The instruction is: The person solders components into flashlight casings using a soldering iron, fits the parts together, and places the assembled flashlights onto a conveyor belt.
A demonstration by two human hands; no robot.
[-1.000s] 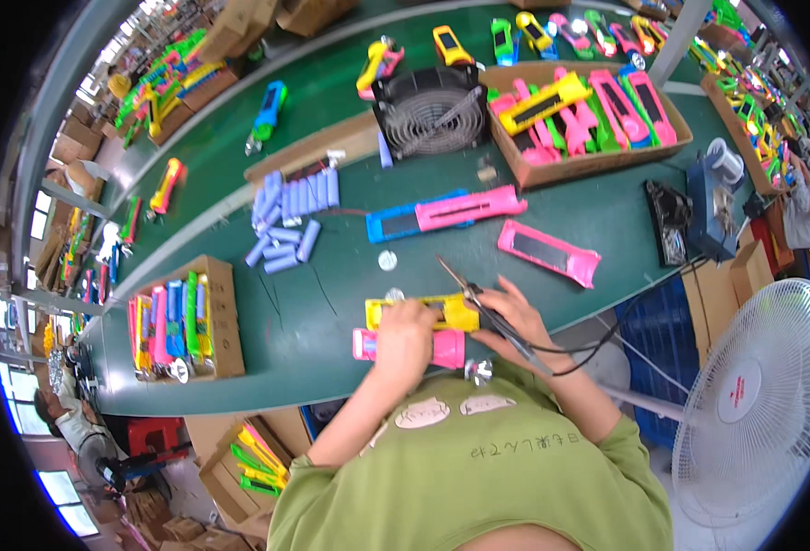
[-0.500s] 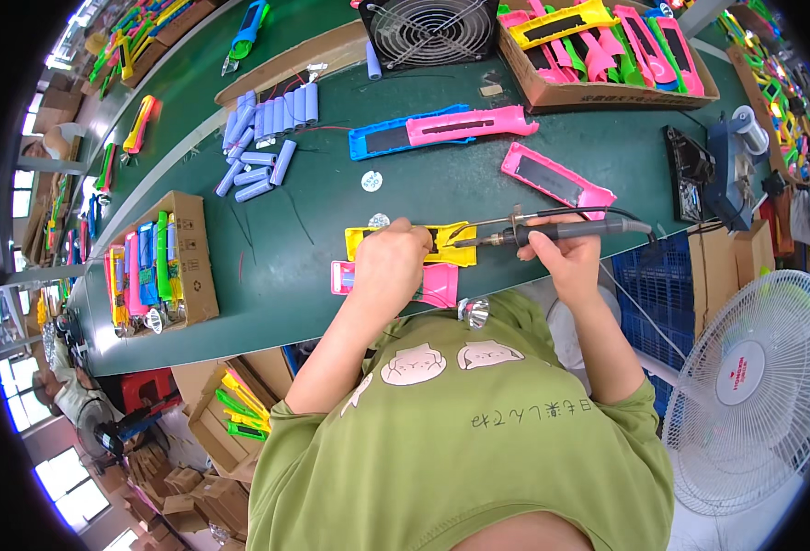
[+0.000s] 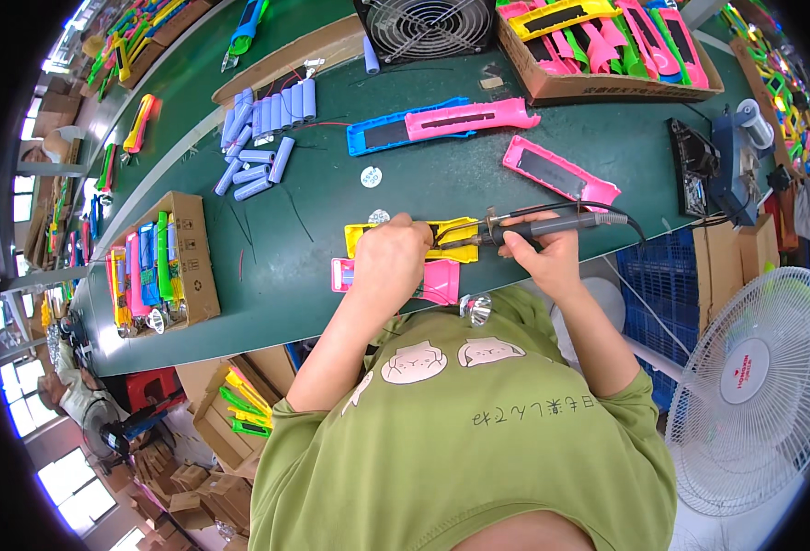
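Note:
My right hand [image 3: 544, 257] is closed around a grey soldering iron [image 3: 566, 226] with a feed tube for solder along it. The iron's tip reaches into a yellow plastic flashlight housing [image 3: 464, 250], close to my left fingers. My left hand [image 3: 393, 259] bends over the housing's left part with its fingers pinched together; what they hold is hidden. Just nearer to me lies a pink housing [image 3: 440, 280], partly under my left hand. A shiny lamp reflector [image 3: 476, 309] sits by the table's near edge. Behind my left hand is a round silvery disc [image 3: 379, 217].
Blue housing [image 3: 377, 138] and pink housings [image 3: 561, 173] lie farther back. Lilac battery cells [image 3: 281, 108] are piled at the left, near a carton of assembled pieces [image 3: 198, 266]. A fan unit [image 3: 428, 32], a carton of housings [image 3: 616, 90] and a solder-spool device [image 3: 740, 156] line the far and right sides.
My right hand has moved left with the soldering iron, and the tip is now deeper over the yellow housing, nearer my left fingers. My left hand stays almost in place.

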